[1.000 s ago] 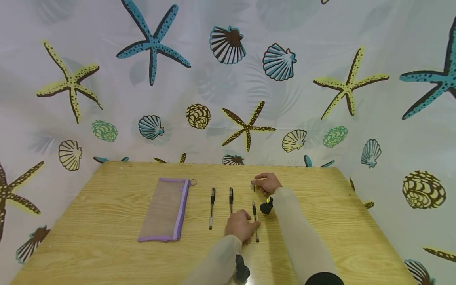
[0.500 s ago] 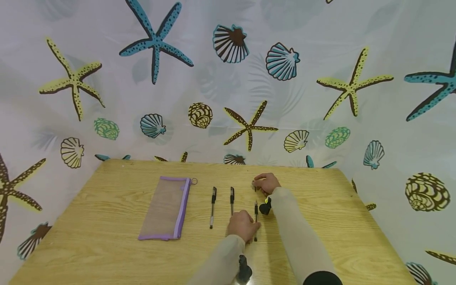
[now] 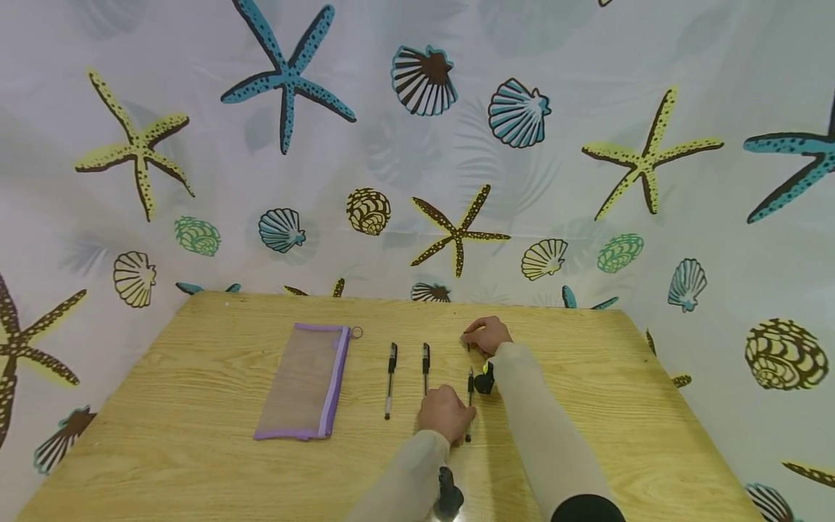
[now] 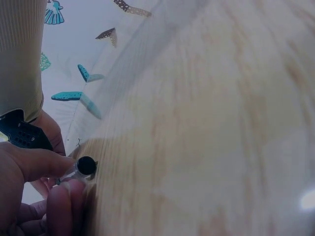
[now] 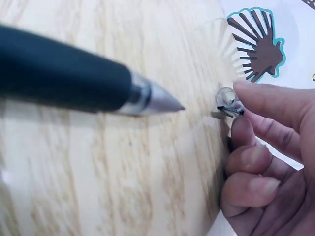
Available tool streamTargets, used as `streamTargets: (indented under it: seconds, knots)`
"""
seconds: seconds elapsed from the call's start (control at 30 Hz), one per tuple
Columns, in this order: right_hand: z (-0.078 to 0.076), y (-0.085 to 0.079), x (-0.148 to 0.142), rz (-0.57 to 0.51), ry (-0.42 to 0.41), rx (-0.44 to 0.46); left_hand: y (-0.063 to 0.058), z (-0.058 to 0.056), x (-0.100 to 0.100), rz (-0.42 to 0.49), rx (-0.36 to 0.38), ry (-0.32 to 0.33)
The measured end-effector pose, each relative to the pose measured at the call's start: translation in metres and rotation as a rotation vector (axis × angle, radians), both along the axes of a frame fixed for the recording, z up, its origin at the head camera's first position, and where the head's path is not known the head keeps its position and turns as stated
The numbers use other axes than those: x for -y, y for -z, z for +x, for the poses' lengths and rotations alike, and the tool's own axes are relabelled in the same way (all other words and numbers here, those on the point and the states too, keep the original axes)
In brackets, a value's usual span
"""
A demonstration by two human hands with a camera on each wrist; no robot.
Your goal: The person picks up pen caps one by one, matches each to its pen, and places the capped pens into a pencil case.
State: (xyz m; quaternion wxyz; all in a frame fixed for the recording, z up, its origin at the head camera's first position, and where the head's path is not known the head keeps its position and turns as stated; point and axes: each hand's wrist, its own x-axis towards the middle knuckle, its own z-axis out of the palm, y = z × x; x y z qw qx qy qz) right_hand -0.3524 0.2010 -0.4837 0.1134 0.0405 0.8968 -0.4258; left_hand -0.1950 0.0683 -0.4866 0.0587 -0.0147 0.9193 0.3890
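Note:
My left hand [image 3: 446,412] pinches the tail of an uncapped gel pen [image 3: 470,386] between thumb and fingers. The pen lies along the table, its bare tip pointing toward the far edge. In the left wrist view the pen's dark end plug [image 4: 87,166] shows between the fingertips. Beyond the tip, my right hand [image 3: 491,337] holds a small clear pen cap [image 5: 227,100] with a dark clip, close over the table. In the right wrist view the pen's dark grip [image 5: 64,71] and metal point loom large, apart from the cap.
Two capped pens [image 3: 391,380] lie side by side to the left; my left hand partly covers the nearer pen [image 3: 426,360]. Further left is a mesh zip pouch [image 3: 300,384] with purple edging. A shell-and-starfish curtain [image 3: 450,145] hangs behind the wooden table [image 3: 163,406].
The pen in my left hand has turned slightly, its tip swinging right so it lies straighter toward the cap. Both hands have barely moved; the view shifted a little.

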Motion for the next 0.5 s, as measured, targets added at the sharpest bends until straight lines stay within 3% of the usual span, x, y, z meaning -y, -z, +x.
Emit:
streamTargets:
  seconds: [0.5]
  knots:
    - [0.003, -0.003, 0.0008, 0.009, -0.041, 0.008, 0.0003, 0.0007, -0.0003, 0.017, -0.002, -0.003]
